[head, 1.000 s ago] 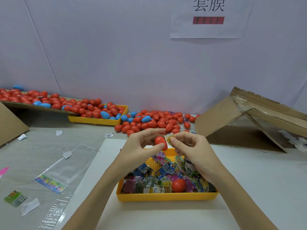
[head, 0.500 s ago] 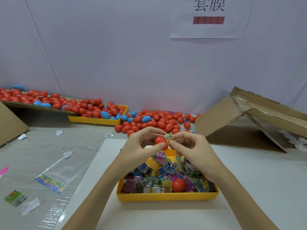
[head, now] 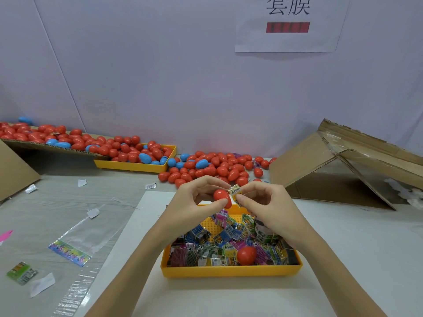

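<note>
Our left hand (head: pixel 191 203) pinches the red egg (head: pixel 221 197) above the 12 o'clock edge of the yellow tray (head: pixel 229 272). The little printed sleeve (head: pixel 235 190) touches the egg at 2 o'clock, and our right hand (head: pixel 269 203) has it pinched.

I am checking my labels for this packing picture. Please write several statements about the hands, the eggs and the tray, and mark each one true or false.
1. The left hand holds a red egg. True.
2. The right hand holds nothing. False: it pinches a small printed wrapper right next to that egg.
3. A loose red egg lies in the near yellow tray among printed wrappers. True.
4. The eggs heaped by the wall are all red. False: blue eggs lie among them.
</note>
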A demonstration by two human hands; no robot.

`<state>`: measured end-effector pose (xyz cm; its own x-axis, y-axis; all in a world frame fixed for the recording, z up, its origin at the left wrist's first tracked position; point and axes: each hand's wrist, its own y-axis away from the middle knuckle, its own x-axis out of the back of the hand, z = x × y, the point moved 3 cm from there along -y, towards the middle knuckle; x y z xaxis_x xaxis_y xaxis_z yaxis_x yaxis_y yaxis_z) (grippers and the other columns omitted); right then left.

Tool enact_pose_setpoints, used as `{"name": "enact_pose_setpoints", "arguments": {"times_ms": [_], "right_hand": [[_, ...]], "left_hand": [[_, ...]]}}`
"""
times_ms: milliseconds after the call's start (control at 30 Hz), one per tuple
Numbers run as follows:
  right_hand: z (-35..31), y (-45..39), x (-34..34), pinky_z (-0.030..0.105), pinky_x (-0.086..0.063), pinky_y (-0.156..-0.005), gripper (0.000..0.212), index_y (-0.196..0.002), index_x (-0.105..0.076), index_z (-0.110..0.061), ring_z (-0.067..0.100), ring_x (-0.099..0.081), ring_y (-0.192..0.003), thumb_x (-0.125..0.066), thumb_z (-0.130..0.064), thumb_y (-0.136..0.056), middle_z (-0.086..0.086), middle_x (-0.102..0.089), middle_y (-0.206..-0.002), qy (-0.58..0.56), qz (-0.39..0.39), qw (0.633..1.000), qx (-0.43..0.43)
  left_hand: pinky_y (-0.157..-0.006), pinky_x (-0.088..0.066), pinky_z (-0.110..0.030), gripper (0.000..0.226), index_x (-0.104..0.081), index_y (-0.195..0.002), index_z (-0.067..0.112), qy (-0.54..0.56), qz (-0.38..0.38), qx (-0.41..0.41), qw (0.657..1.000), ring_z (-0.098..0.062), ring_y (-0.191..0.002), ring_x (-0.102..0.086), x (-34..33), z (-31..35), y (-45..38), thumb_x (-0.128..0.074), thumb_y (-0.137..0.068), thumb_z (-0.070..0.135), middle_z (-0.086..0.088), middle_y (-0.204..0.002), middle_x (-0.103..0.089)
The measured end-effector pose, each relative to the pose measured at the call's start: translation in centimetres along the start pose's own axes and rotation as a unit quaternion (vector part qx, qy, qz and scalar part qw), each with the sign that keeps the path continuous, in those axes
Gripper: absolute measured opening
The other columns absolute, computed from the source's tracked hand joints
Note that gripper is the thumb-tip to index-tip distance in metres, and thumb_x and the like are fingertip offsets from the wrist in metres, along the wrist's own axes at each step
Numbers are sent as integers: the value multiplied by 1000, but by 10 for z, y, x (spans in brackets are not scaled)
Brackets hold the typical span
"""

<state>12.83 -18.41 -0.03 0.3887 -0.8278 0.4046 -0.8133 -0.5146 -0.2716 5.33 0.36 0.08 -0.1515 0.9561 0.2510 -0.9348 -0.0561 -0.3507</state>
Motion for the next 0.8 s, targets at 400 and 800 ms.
{"name": "enact_pose_setpoints", "arguments": {"times_ms": [400, 800], "right_hand": [[2, -1, 0, 19, -54, -71, 3, -95, -77, -31, 6, -67, -75, -75, -31, -94, -6, -73, -80, 8, -11, 1000, 14], [3, -2, 2, 19, -56, -73, 3, -94, -76, -35, 9, -70, -82, -74, -33, -93, -10, -74, -82, 26, -12, 999, 26]], "left_hand": [[-90, -60, -30, 23, -75, -113, 19, -3, 1, 19, 1000, -15, -102, -74, 0, -2, 0, -78, -91, 13, 3, -108, -77], [-84, -59, -24, 22, -75, -111, 19, 0, 3, 25, 1000, -13, -99, -73, -1, 0, 0, -79, -90, 13, 3, -106, -76]]}}
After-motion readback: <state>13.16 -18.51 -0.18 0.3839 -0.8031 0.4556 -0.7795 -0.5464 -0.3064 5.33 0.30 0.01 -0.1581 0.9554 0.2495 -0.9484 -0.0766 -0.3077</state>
